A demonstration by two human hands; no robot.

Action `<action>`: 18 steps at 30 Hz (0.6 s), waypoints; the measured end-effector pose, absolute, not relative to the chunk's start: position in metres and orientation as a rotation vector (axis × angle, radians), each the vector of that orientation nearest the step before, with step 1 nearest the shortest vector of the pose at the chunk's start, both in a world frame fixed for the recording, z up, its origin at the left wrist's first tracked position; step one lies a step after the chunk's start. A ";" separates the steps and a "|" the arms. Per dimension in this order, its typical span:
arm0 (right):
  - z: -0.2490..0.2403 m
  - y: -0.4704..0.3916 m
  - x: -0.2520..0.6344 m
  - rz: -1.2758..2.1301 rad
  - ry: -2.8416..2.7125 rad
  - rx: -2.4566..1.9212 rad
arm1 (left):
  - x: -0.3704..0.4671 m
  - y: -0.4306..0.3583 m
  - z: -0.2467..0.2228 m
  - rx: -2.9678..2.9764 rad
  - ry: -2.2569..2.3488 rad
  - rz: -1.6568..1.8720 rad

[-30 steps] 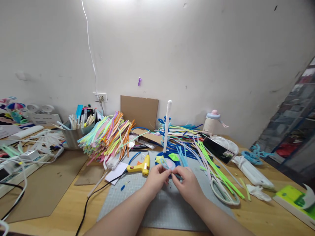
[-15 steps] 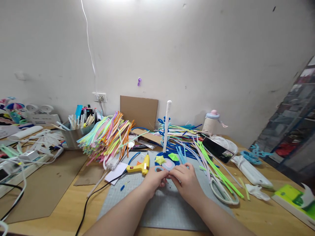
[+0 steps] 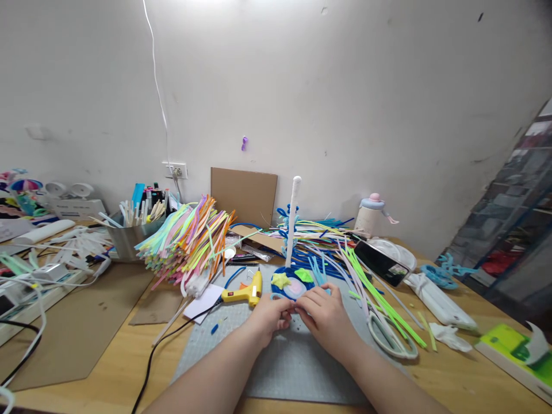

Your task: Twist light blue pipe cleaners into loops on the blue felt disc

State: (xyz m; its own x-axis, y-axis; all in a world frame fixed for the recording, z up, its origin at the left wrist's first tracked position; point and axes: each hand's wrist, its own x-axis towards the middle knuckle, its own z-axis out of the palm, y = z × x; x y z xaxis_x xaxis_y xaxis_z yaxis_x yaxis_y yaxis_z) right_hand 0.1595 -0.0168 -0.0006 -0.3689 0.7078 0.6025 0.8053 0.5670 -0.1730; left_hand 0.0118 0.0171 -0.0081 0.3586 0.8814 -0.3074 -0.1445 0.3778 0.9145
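Note:
Above the grey cutting mat (image 3: 302,371), my left hand (image 3: 271,316) is closed in a pinch on a light blue pipe cleaner (image 3: 276,296), whose curved part shows over the fingers. My right hand (image 3: 321,313) pinches at the same spot, its fingertips against the left ones; most of the pipe cleaner is hidden there. Just behind the hands stands a round blue base with a white fuzzy post (image 3: 293,224), a yellow star (image 3: 280,280), a green star (image 3: 305,276) and a pale pink piece (image 3: 295,289). Light blue pipe cleaner ends (image 3: 318,270) rise behind my right hand.
A yellow glue gun (image 3: 245,291) lies left of the hands, its black cord running forward. Scissors (image 3: 390,336), green pipe cleaners (image 3: 379,296) and a phone (image 3: 382,263) lie to the right. A large pipe cleaner bundle (image 3: 190,241) and a bottle (image 3: 370,215) stand behind.
Both hands stay pinched together at nearly the same place. The fingers shift slightly, and less of the light blue curve shows above my left hand. Nothing else visibly moves.

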 end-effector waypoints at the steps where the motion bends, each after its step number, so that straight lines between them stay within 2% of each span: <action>1: 0.000 -0.017 0.160 -0.200 -2.164 -1.201 | 0.012 0.017 -0.008 0.935 0.969 0.806; 7: 0.004 -0.018 0.161 -0.138 -2.137 -1.194 | 0.012 0.017 -0.007 0.948 0.892 0.849; 18: -0.005 -0.013 0.160 0.210 -1.893 -1.323 | 0.014 0.023 -0.019 1.121 0.824 0.984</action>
State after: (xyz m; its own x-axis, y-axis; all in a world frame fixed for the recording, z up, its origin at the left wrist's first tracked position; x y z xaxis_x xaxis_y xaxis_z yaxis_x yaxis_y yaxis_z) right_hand 0.1595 -0.0129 -0.0048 -0.1336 0.8489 0.5113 0.7166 0.4392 -0.5419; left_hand 0.0137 0.0228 -0.0194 0.3577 0.9325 -0.0491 -0.2118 0.1322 0.9683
